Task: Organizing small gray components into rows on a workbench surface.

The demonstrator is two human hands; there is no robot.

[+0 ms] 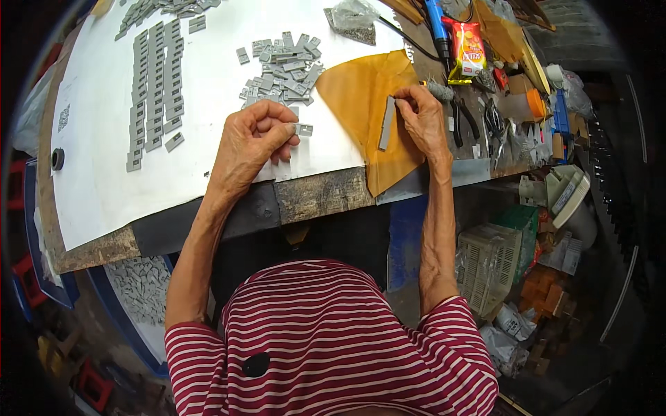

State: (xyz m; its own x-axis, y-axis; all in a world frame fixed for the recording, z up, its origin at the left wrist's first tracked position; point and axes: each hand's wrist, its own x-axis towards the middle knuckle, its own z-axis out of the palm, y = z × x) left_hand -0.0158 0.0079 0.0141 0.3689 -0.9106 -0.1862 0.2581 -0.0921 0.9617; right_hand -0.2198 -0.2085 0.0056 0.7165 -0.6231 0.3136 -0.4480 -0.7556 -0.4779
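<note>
Between the thumb and fingers of my left hand [260,139] is a small grey rectangular piece [305,130] with a hole or dark slot in it. My right hand [420,121] pinches the top end of a narrow grey strip [386,125], which hangs over a sheet of brown paper [354,83]. Just beyond my left hand lies a loose pile of similar grey pieces [295,69]. To the left, more of these pieces stand in long overlapping rows [156,83] on the white sheet [90,180].
Tools crowd the right side, among them black-handled pliers [465,121] and a red and yellow packet [467,52]. A plastic bag [354,14] lies at the back. Below the table's left edge sits a blue tray [125,322] of small grey pieces. A black ring [57,159] rests far left.
</note>
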